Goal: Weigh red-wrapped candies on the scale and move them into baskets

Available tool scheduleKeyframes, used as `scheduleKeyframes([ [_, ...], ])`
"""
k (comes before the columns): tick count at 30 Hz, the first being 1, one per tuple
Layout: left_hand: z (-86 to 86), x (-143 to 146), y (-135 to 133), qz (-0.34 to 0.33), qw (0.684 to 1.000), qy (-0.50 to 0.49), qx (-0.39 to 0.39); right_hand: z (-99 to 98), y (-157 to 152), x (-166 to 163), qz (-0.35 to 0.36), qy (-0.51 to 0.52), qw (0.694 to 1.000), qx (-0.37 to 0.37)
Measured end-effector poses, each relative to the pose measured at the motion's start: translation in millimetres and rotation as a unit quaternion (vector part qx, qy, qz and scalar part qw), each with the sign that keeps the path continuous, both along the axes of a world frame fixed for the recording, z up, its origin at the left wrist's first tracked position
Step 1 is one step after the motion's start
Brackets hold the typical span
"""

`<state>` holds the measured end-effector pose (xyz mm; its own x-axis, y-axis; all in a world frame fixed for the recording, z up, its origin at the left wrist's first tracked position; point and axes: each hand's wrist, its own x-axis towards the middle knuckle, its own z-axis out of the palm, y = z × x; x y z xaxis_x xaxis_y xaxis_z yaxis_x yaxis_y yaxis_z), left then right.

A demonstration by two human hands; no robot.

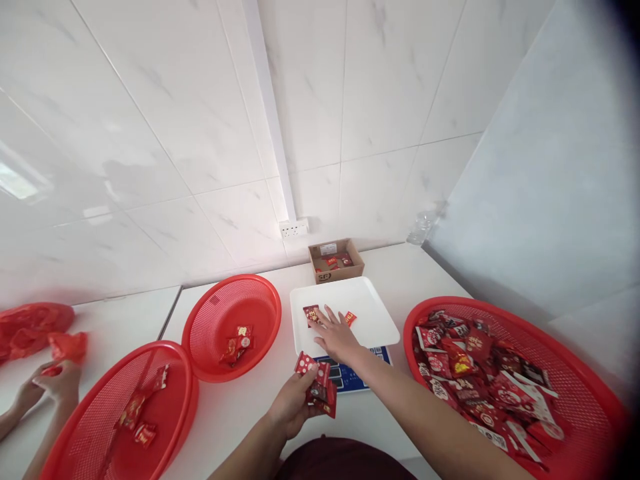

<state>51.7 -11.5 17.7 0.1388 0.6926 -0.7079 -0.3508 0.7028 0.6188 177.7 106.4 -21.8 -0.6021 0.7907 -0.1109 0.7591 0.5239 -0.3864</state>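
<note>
My left hand (294, 402) is closed round a bunch of red snack packets (320, 387), held just in front of the scale. My right hand (336, 333) lies flat with fingers spread on the white scale tray (373, 303), its fingertips touching a red packet (311, 315). Another small red packet (349, 319) lies on the tray just right of that hand. The scale's blue display panel (350, 377) shows below the tray.
A red basket (595, 393) full of packets stands at the right. Two red baskets, one at the middle (220, 300) and one at the near left (170, 413), hold a few packets each. A small cardboard box (335, 261) sits by the wall. Another person's hands (53, 387) handle red packets at far left.
</note>
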Motion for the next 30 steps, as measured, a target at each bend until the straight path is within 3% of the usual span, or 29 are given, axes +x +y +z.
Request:
scheduleKeyframes([
  [4, 1.6, -5.2, 0.0, 0.015, 1.000, 0.008, -0.010, -5.1, 13.0, -8.3, 0.032, -0.022, 0.999, -0.007],
  [9, 1.4, -4.4, -0.7, -0.005, 1.000, 0.005, -0.008, -0.3, 26.2, 11.8, -0.057, -0.016, 0.998, -0.010],
  [13, 3.5, 0.7, 0.8, -0.050, 0.999, 0.000, 0.017, 10.4, 5.8, 32.0, -0.085, 0.107, 0.991, -0.004],
  [15, 4.7, 4.2, 1.7, -0.089, 0.995, 0.008, 0.037, 17.4, -19.4, 38.9, -0.106, 0.206, 0.972, -0.039],
  [18, 4.9, 10.4, 2.1, -0.145, 0.987, 0.037, 0.066, 29.4, -62.4, 47.0, -0.114, 0.305, 0.923, -0.205],
  [20, 4.0, 14.9, 1.3, -0.172, 0.980, 0.058, 0.077, 35.6, -85.3, 51.9, -0.118, 0.333, 0.895, -0.271],
  [25, 4.3, 24.7, -2.5, -0.221, 0.969, 0.074, 0.085, 33.9, -105.8, 62.5, -0.201, 0.353, 0.859, -0.310],
  [30, 6.8, 25.5, -5.4, -0.165, 0.983, 0.059, 0.053, 17.7, -99.2, 73.1, -0.312, 0.407, 0.787, -0.343],
])
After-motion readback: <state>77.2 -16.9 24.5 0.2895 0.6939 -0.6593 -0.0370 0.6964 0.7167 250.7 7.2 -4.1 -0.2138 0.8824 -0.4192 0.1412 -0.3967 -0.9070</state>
